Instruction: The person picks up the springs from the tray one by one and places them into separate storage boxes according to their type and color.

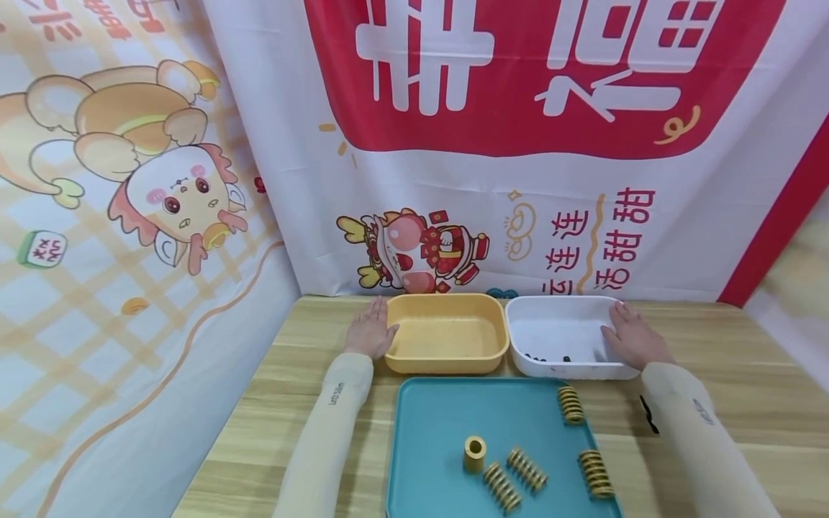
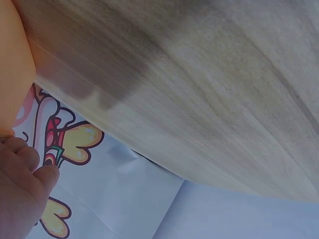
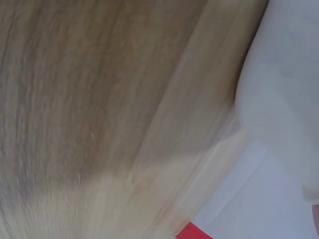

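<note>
My left hand (image 1: 371,331) lies against the left side of a yellow plastic bin (image 1: 447,365), fingers extended along it and thumb at the rim. In the left wrist view, its fingertips (image 2: 47,174) show beside the bin's wall (image 2: 15,64). Across the right end of a white bin (image 1: 550,370) rests my right hand (image 1: 637,337), its fingers straight over the rim. The right wrist view shows that bin's outer wall (image 3: 284,84), with the hand almost wholly out of frame. A few small dark pieces (image 1: 566,359) lie inside the white bin. The two bins stand side by side.
A blue tray (image 1: 434,432) sits in front of the bins. On it are a brass-coloured sleeve (image 1: 475,455) and several coil springs (image 1: 527,469), two along its right edge. A small black item (image 1: 649,414) lies by the right forearm. Printed cloth (image 1: 291,180) hangs behind the table.
</note>
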A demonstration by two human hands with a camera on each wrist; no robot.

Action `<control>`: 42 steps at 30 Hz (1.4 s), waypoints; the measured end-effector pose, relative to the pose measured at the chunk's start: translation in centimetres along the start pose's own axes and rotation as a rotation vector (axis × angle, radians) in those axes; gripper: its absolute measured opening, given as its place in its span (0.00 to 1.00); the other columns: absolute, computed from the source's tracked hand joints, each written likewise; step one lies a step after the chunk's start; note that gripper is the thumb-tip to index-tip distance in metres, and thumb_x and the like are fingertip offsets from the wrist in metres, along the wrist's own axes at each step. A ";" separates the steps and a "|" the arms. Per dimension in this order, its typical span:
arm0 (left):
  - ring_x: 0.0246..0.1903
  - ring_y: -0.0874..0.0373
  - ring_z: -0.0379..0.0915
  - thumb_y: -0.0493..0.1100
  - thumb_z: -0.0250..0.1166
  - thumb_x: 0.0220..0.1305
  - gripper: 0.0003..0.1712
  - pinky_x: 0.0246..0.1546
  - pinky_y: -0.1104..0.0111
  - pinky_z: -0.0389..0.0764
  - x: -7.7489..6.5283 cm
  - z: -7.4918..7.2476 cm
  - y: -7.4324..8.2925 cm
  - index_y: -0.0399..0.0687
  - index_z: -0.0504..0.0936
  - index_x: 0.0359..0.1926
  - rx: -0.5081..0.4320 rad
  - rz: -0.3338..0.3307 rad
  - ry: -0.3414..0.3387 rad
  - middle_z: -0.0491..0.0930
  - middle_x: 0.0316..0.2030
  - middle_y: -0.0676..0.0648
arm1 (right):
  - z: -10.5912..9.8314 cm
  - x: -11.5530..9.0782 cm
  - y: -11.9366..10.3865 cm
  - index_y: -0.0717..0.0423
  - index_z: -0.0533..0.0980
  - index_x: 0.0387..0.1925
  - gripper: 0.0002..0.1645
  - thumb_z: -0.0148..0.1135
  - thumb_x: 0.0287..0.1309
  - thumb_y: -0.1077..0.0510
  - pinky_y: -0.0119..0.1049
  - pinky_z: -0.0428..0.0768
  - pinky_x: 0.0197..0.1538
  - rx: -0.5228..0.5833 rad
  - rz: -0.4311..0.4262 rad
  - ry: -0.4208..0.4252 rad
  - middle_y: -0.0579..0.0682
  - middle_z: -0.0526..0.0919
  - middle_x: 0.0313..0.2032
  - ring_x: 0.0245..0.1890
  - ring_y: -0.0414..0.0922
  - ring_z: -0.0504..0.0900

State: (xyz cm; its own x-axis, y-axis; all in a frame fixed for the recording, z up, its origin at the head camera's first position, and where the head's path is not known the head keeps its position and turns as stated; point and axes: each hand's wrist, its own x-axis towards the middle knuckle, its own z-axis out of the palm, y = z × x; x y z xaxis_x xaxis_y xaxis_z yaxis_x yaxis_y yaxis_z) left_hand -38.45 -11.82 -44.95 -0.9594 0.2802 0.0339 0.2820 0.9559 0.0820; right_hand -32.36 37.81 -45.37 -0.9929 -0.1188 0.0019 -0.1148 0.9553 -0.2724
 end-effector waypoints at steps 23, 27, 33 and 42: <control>0.71 0.45 0.38 0.53 0.39 0.75 0.37 0.69 0.52 0.48 0.0 0.5 -0.8 0.30 0.45 0.71 -0.148 0.048 0.022 0.44 0.72 0.36 | 0.2 -0.6 -0.1 0.81 0.49 0.64 0.38 0.30 0.71 0.49 0.61 0.43 0.67 0.019 -0.028 0.056 0.76 0.48 0.66 0.67 0.69 0.44; 0.71 0.44 0.39 0.53 0.37 0.75 0.37 0.68 0.52 0.49 -0.2 0.8 -1.2 0.29 0.44 0.71 -0.190 0.081 0.042 0.43 0.71 0.35 | 0.4 -0.5 -0.2 0.81 0.50 0.64 0.37 0.31 0.70 0.50 0.61 0.43 0.67 0.011 -0.023 0.058 0.76 0.48 0.66 0.67 0.68 0.45; 0.69 0.46 0.48 0.57 0.49 0.70 0.41 0.66 0.55 0.58 -0.9 0.4 -1.1 0.33 0.52 0.70 -0.197 0.143 0.165 0.51 0.70 0.39 | 0.7 -0.4 -0.2 0.81 0.50 0.64 0.36 0.34 0.70 0.51 0.61 0.42 0.67 0.006 -0.028 0.057 0.76 0.48 0.66 0.67 0.69 0.44; 0.38 0.48 0.81 0.39 0.69 0.56 0.19 0.41 0.64 0.82 -5.3 -2.2 3.2 0.35 0.81 0.49 -0.961 0.241 0.219 0.84 0.39 0.39 | 0.3 -0.4 0.2 0.80 0.47 0.65 0.38 0.33 0.70 0.49 0.62 0.40 0.67 0.017 -0.009 0.042 0.76 0.46 0.66 0.68 0.68 0.42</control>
State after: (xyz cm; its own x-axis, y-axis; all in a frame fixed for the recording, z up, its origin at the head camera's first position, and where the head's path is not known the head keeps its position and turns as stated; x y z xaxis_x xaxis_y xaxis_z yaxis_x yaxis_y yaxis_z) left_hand -32.43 -10.48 -42.71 -0.8805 0.3412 0.3291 0.4483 0.3736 0.8121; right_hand -32.02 37.92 -45.74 -0.9924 -0.1151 0.0445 -0.1231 0.9495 -0.2886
